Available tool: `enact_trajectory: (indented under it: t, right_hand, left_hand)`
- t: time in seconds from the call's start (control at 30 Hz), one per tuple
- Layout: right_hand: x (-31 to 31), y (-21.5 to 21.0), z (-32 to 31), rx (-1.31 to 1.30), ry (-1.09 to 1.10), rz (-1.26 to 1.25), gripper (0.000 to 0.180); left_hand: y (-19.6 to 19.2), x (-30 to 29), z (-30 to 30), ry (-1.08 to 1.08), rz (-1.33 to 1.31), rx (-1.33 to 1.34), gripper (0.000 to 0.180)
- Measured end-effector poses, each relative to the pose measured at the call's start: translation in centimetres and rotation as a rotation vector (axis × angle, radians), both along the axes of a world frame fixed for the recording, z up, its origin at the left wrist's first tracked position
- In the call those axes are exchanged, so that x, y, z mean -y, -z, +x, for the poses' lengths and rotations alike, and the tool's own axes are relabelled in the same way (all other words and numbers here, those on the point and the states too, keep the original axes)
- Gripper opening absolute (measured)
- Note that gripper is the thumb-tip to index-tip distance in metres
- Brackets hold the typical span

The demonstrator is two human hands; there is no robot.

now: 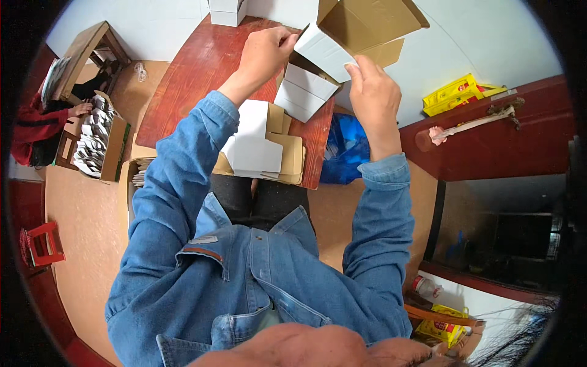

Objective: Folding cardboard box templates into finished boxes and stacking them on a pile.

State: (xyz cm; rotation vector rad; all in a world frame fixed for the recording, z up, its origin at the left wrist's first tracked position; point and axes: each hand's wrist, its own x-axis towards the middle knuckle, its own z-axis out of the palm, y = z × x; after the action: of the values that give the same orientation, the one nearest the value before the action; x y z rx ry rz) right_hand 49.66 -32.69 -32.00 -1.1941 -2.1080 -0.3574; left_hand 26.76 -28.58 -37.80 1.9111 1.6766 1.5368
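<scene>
Both my hands hold one small cardboard box (348, 37), white outside and brown inside, raised over the red-brown wooden table (195, 73) with its flaps open. My left hand (264, 54) grips the box's left end. My right hand (370, 92) pinches its lower right edge. A folded white box (304, 92) lies on the table just under the held one. A stack of flat white and brown box blanks (263, 150) rests at the table's near edge, between my denim sleeves.
White boxes (227, 11) stand at the table's far end. A blue bag (345, 147) lies right of the table. At the left another person in red (36, 125) reaches into a carton of white pieces (95, 144). A red stool (41, 243) stands lower left.
</scene>
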Motion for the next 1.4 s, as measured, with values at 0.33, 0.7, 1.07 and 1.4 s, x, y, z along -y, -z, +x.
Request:
enact_trajectory:
  t: [0.33,0.7,1.07,1.4]
  right_hand:
    - [-0.6,-0.9,0.5,-0.154,-0.011,-0.148,0.017]
    - [0.2,-0.6,0.4,-0.224,-0.061,-0.137,0.017]
    - [-0.5,-0.1,0.6,0.006,-0.02,0.049,0.013]
    - [-1.6,0.9,-0.2,0.168,0.034,-0.051,0.015]
  left_hand:
    - [-0.3,-1.7,-1.4,0.138,0.122,-0.188,0.027]
    - [1.0,-1.7,-0.4,0.082,0.19,-0.308,0.019]
    - [-0.2,-2.8,-1.1,0.227,0.086,-0.097,0.024]
    - [-0.6,-3.2,-1.6,0.245,-0.098,-0.182,0.022]
